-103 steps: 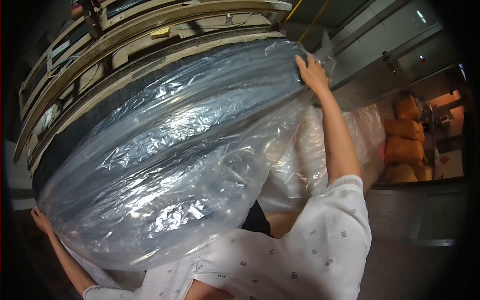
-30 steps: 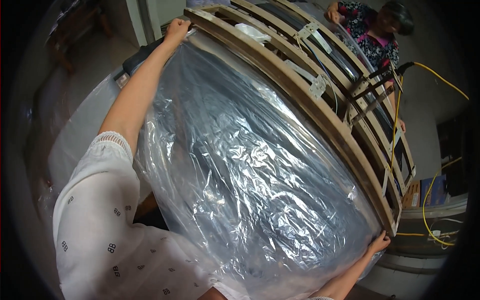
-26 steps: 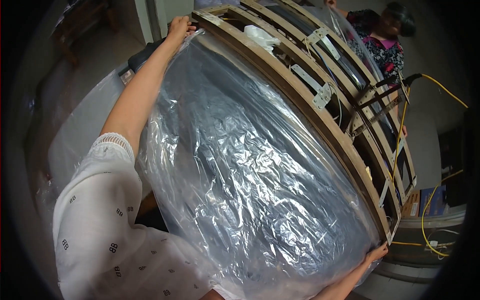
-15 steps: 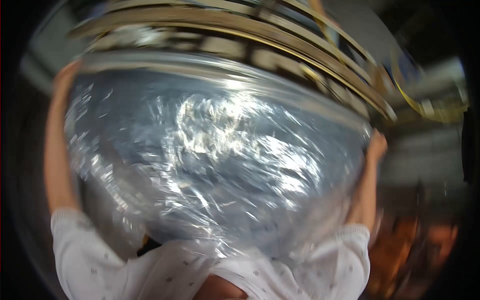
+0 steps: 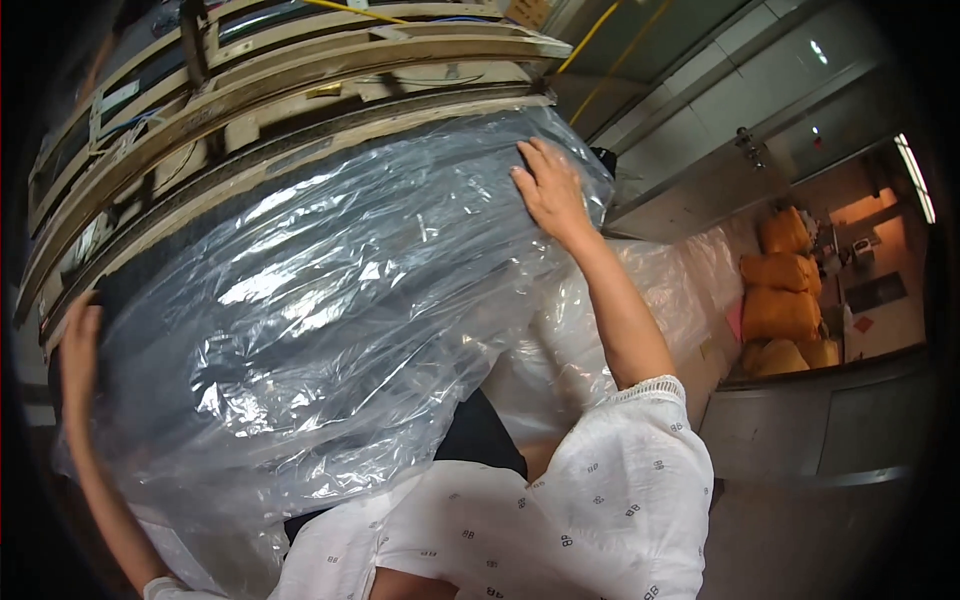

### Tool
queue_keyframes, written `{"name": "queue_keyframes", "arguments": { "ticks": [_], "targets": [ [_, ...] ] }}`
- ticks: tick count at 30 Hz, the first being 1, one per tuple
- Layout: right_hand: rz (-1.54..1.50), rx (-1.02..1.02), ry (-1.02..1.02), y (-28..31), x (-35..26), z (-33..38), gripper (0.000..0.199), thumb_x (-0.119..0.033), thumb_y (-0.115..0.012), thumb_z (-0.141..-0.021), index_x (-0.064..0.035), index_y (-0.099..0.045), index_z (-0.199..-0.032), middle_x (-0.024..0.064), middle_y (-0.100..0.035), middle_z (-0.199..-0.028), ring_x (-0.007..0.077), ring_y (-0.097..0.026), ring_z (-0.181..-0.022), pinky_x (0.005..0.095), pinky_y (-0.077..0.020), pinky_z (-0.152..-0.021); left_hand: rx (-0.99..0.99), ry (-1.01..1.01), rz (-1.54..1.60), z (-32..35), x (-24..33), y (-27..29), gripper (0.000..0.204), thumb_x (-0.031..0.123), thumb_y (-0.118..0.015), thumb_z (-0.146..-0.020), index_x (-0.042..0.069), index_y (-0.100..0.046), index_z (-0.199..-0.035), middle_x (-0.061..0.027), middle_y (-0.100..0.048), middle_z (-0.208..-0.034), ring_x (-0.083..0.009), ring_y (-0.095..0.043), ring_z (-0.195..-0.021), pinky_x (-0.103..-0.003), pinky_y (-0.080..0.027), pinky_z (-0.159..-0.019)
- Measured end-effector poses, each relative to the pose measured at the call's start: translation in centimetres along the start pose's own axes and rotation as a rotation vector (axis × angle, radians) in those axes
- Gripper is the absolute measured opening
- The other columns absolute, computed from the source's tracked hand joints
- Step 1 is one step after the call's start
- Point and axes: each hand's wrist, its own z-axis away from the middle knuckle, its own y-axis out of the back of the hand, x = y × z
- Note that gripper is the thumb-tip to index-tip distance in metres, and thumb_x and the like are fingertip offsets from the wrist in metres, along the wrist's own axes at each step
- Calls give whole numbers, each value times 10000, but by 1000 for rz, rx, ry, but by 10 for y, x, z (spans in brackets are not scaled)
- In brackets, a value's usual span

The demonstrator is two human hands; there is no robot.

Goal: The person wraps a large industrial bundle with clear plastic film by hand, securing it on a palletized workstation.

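A large dark, flat piece under clear crinkled plastic film (image 5: 330, 270) spreads in front of me, its far side along a wooden frame. My right hand (image 5: 552, 195) rests on the film near its far right corner, palm down, fingers apart. At the left end, my left hand (image 5: 78, 350) lies against the piece's edge with its fingers stretched out. Neither hand grips anything. The near part of the film hangs loosely toward my body, and its lower edge is partly hidden by my shirt.
Wooden rails (image 5: 300, 75) form a rack beyond the piece, with a yellow hose (image 5: 590, 35) behind it. More clear plastic (image 5: 650, 290) lies to the right. Farther right, orange sacks (image 5: 780, 300) are stacked in a doorway beside a pale tiled wall (image 5: 760, 70).
The film-covered piece has come down against the wooden frame, and my view has turned to the right. My hands have gone from gripping its side edges to resting flat on it.
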Motion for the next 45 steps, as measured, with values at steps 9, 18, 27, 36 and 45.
{"name": "queue_keyframes", "arguments": {
  "ticks": [9,18,27,36,45],
  "targets": [
    [147,-197,-409,-21,21,-41,675,-512,-363,-886,-23,-298,-1346,213,-260,-1404,387,-203,-1307,593,-191,-1000,108,-249,346,44,135,-79,92,53,-523,-867,11,-463,-811,-30,-412,-737,-91,-402,-684,-210,-343,-628],
    [-196,-332,464,10,-84,19,523,-332,-428,-894,-93,-338,-1350,79,-287,-1428,253,-235,-1329,477,-180,-1056,486,-23,-53,139,-92,47,109,81,-532,-893,-20,-557,-925,-17,-531,-877,-102,-489,-824,-203,-380,-788],
    [-355,-22,156,-25,-61,-30,396,-199,-660,-756,-56,-541,-1105,92,-527,-1127,250,-527,-986,352,-416,-843,484,-65,-104,196,-56,44,59,2,-516,-876,-52,-496,-869,-52,-450,-816,-138,-448,-770,-201,-355,-738],
    [-669,-422,-157,-15,-44,-73,239,-164,-678,-724,-8,-635,-901,64,-636,-830,142,-582,-759,264,-448,-730,435,-58,-11,212,-36,22,74,24,-534,-872,-30,-499,-834,-40,-436,-778,-118,-430,-738,-194,-345,-683],
    [-1384,-477,-289,34,-109,-19,118,-148,-580,-852,-58,-601,-925,-27,-577,-736,60,-524,-651,204,-429,-605,306,-38,97,196,-29,22,63,16,-523,-870,-32,-508,-832,-32,-448,-798,-111,-431,-759,-174,-316,-717]
  ]
}}
